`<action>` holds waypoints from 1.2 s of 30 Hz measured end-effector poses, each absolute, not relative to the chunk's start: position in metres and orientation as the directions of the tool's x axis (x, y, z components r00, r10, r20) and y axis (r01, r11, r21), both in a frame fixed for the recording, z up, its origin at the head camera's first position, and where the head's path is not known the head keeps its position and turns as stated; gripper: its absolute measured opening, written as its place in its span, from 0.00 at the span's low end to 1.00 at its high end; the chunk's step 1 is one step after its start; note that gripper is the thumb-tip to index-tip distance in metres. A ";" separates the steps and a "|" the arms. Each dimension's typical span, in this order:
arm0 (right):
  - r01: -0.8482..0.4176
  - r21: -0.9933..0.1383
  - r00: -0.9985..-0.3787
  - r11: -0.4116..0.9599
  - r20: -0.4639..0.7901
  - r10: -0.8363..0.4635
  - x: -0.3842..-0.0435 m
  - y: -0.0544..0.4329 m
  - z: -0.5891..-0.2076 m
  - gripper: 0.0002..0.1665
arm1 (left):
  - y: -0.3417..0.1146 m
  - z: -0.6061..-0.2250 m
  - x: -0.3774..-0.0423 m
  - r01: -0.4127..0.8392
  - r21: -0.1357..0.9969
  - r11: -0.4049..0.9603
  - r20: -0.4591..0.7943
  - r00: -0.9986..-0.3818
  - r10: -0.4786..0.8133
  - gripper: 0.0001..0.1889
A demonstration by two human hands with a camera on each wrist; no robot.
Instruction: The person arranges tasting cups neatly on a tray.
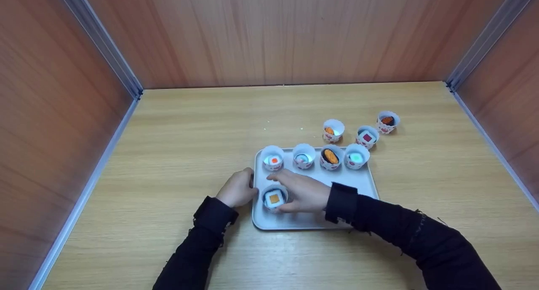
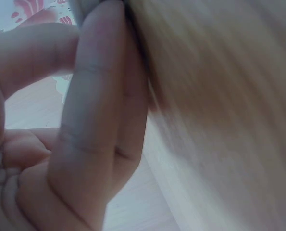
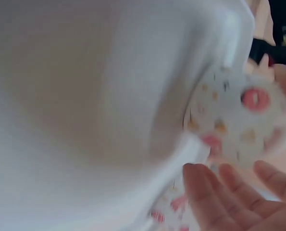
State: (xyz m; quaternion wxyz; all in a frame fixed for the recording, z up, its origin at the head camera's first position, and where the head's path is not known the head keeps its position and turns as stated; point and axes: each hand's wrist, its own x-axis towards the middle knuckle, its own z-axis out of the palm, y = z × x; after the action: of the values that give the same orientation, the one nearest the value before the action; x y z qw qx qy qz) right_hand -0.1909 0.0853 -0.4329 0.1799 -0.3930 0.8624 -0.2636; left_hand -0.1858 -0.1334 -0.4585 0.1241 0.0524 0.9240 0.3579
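Note:
My left hand (image 1: 238,189) grips the left rim of a white tray (image 1: 332,178), and its curled fingers (image 2: 97,91) fill the left wrist view. On the tray's front left stands a patterned paper cup (image 1: 276,197) holding a white square piece (image 1: 274,198) with an orange top. My right hand (image 1: 301,191) reaches around this cup from the right, thumb at its near side and the other fingers (image 3: 200,192) spread fairly straight past its far side. In the right wrist view a gap shows between those fingertips and the cup wall (image 3: 229,115).
Along the tray's back edge are several more paper cups, among them a left one (image 1: 273,158) and a right one (image 1: 356,156). Behind the tray, three cups stand on the wooden table (image 1: 189,134), the farthest (image 1: 387,122) at right. Wood-panel walls (image 1: 286,37) surround the table.

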 end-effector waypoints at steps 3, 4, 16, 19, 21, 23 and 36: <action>-0.609 -0.611 -0.636 0.506 -0.005 -0.772 -0.197 0.101 -0.427 0.45 | -0.134 -0.458 -0.186 0.013 0.674 0.739 -0.189 -0.964 0.189 0.12; -0.616 -0.611 -0.645 0.498 0.029 -0.763 -0.199 0.106 -0.425 0.45 | -0.134 -0.458 -0.185 0.014 0.674 0.739 -0.188 -0.964 0.189 0.12; -0.545 -0.530 -0.834 0.650 0.263 -0.485 -0.238 0.196 -0.404 0.56 | -0.134 -0.458 -0.185 -0.004 0.674 0.739 -0.197 -0.965 0.175 0.12; -0.452 -0.539 -0.890 0.711 0.215 -0.403 -0.249 0.222 -0.402 0.62 | -0.135 -0.457 -0.185 -0.012 0.674 0.739 -0.204 -0.964 0.170 0.12; -0.392 -0.543 -0.918 0.742 0.182 -0.352 -0.256 0.237 -0.401 0.64 | -0.135 -0.457 -0.185 -0.020 0.673 0.740 -0.211 -0.963 0.166 0.12; -0.338 -0.536 -0.940 0.774 0.153 -0.304 -0.264 0.252 -0.401 0.66 | -0.135 -0.457 -0.186 -0.029 0.670 0.741 -0.221 -0.962 0.162 0.12; -0.050 -0.528 -0.991 0.848 -0.081 -0.109 -0.311 0.329 -0.417 0.63 | -0.136 -0.458 -0.185 0.017 0.663 0.748 -0.184 -0.965 0.185 0.12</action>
State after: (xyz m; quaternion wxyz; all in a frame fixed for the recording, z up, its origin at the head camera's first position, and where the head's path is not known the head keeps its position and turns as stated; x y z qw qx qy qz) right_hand -0.3114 0.3292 -0.4175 0.0539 -0.0415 0.9596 -0.2728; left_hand -0.1846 -0.1359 -0.4583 0.1201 0.0545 0.9272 0.3506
